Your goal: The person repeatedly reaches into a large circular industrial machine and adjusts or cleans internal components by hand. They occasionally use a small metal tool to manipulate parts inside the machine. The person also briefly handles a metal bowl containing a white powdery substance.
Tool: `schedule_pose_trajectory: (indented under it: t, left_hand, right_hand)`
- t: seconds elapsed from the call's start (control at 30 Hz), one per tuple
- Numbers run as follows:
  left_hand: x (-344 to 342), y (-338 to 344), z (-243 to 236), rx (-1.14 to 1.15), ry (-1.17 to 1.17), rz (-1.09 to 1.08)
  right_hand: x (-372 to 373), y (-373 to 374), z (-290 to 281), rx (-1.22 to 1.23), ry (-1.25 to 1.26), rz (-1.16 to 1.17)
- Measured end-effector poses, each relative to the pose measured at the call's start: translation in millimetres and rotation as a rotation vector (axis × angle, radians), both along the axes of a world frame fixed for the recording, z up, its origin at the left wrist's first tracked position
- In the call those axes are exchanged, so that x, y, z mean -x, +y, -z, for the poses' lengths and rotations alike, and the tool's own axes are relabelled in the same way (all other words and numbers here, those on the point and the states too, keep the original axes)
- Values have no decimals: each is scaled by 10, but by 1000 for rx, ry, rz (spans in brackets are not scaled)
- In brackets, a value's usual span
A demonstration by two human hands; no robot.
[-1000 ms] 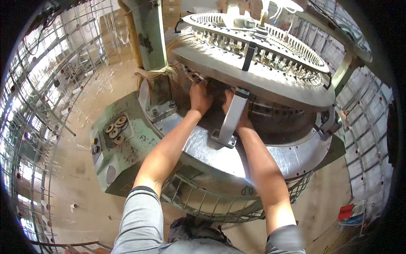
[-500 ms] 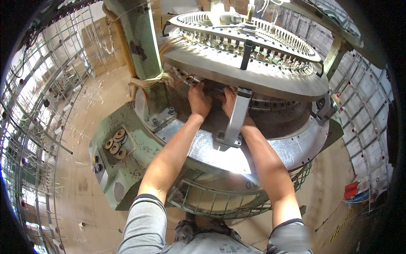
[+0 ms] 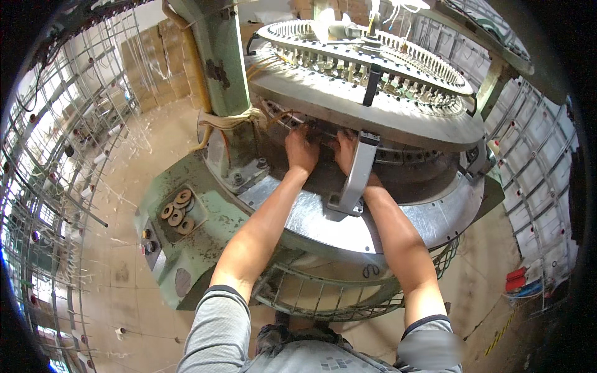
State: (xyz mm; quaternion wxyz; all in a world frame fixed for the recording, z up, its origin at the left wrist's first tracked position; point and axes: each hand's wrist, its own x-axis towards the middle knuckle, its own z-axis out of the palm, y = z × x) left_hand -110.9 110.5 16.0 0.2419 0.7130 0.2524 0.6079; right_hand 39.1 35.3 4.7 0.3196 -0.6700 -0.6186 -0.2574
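A large circular knitting machine (image 3: 348,121) stands before me, with a ring of small feeders around its top. Both of my arms reach in beneath its wide grey rim. My left hand (image 3: 302,152) is closed, its fingers curled at the dark ring of parts under the rim. Just to its right is my right hand (image 3: 343,153), bent fingers at the same ring, partly behind a grey metal bracket (image 3: 357,174). Something dark lies between the hands, in shadow. The fingertips and whatever they grip are hidden.
A green column (image 3: 219,68) with cord (image 3: 233,119) tied round it rises at left. Several ring-shaped washers (image 3: 176,216) lie in a recess of the green base (image 3: 202,248). Wire yarn racks (image 3: 59,186) flank both sides. Red and blue items (image 3: 516,280) sit at far right.
The view has shifted slightly, so the machine and my arms appear a little further right. Both hands stay at the ring under the rim, with only slight finger movement.
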Motion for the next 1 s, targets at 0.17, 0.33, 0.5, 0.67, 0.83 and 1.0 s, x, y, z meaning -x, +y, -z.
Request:
schedule_pose_trajectory:
  t: [0.17, 0.33, 0.5, 0.67, 0.83, 1.0]
  left_hand:
    - [120, 117, -105, -7, 123, -213]
    - [99, 168, -115, -58, 54, -106]
    - [111, 118, -114, -172, -5, -143]
    - [110, 168, -82, -119, 101, -119]
    - [85, 192, -69, -163, 44, -104]
    - [111, 145, -44, -217, 62, -110]
  right_hand:
    - [-155, -304, -20, -54, 544, -260]
    - [-279, -336, 76, -102, 606, -267]
    - [-341, -200, 183, -161, 187, -151]
    - [-230, -323, -11, -48, 129, -53]
    - [-96, -549, -261, -29, 87, 84]
    - [-116, -623, -287, 18, 106, 189]
